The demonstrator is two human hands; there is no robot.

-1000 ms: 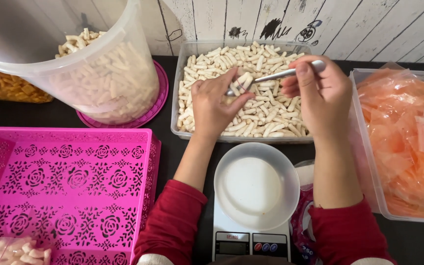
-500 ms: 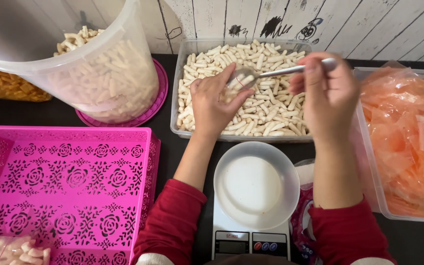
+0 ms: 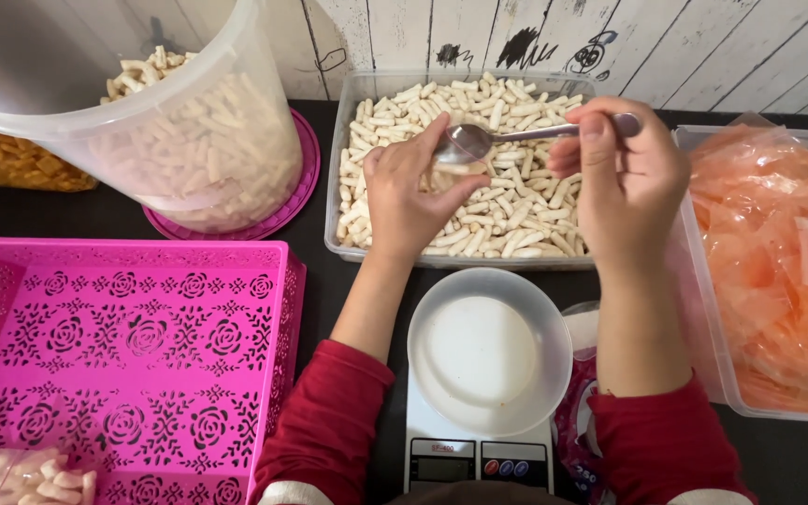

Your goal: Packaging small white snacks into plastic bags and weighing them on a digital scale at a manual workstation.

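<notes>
Snacks (image 3: 516,201): showing pale cream.
Spoon (image 3: 479,140): showing shiny silver.
Basket (image 3: 133,355): showing hot pink, cut-out rose pattern.
Sleeves (image 3: 329,421): showing dark red.
Bowl (image 3: 488,351): showing white.
Bags (image 3: 778,243): showing translucent orange.
Lid (image 3: 299,187): showing pink.
Wall (image 3: 703,47): showing whitewashed planks, black scribbles.
Table (image 3: 95,220): showing black.

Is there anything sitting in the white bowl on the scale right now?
No, the white bowl on the scale shows only its bare inside, while the pale snack sticks all lie in the clear tub behind it.
</notes>
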